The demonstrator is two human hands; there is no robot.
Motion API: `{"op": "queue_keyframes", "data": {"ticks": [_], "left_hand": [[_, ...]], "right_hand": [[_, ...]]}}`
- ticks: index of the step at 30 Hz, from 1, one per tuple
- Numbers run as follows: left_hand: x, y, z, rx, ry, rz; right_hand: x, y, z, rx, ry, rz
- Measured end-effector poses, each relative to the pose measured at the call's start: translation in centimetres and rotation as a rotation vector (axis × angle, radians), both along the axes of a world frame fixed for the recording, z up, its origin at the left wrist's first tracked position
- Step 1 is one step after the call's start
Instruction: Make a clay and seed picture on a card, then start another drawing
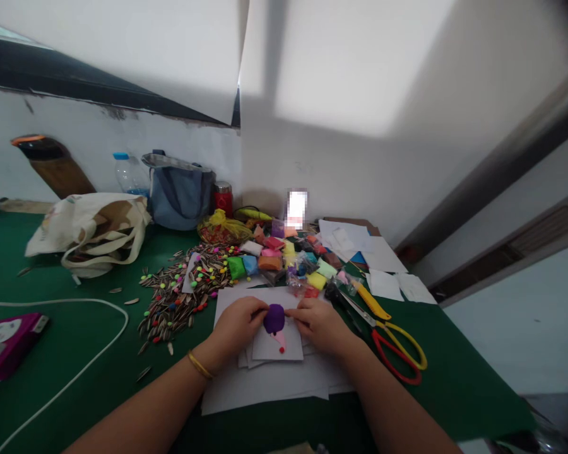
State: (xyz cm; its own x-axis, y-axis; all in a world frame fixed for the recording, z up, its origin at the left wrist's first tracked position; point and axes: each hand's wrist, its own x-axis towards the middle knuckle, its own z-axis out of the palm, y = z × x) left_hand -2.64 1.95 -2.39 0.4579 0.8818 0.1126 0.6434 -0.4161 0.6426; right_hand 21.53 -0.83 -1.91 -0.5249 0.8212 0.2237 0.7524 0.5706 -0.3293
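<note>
Touching purple disc (pixel 274 319) — both hands (pixel 240 320) (pixel 319 323)

Green-topped desk (pixel 459 372), far edge against the wall (pixel 274 148). Near the desk's near edge: overlapping white sheets (pixel 274 386), topped by a small white square (pixel 265 350). On the square: rounded purple clay piece (pixel 274 319), pink clay piece (pixel 279 340) adjoining below, red ball (pixel 281 350) at the pink tip. Left hand (pixel 241 316) and right hand (pixel 319 320) have fingertips at opposite sides of the purple piece; pinch or press, cannot tell. Toward the desk's right edge: open scissors (pixel 397 347), yellow-handled cutter (pixel 373 301) just beside. Beyond the sheets, toward the far edge: wrapped clay packets (pixel 269 262); to their left, striped seeds (pixel 170 309) mixed with coloured beads. Along the far edge: cream tote bag (pixel 92 224), blue bag (pixel 180 195), red flask (pixel 223 200).
</note>
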Motion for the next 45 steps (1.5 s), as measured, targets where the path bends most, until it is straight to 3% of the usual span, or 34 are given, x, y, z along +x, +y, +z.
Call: {"op": "queue_keyframes", "data": {"ticks": [21,27,33,45], "left_hand": [[-0.1,0.2,-0.5,0.038,-0.039,-0.001],[0.2,0.1,-0.4,0.034,-0.145,0.027],[0.5,-0.6,0.1,0.081,-0.188,0.034],[0.9,-1.3,0.5,0.217,-0.129,0.045]], "right_hand": [[0.3,0.1,0.3,0.015,0.046,-0.022],[-0.9,0.1,-0.3,0.112,0.227,-0.016],[-3.0,-0.7,-0.1,0.048,0.459,0.025],[-3.7,-1.0,0.5,-0.015,0.504,0.02]]}}
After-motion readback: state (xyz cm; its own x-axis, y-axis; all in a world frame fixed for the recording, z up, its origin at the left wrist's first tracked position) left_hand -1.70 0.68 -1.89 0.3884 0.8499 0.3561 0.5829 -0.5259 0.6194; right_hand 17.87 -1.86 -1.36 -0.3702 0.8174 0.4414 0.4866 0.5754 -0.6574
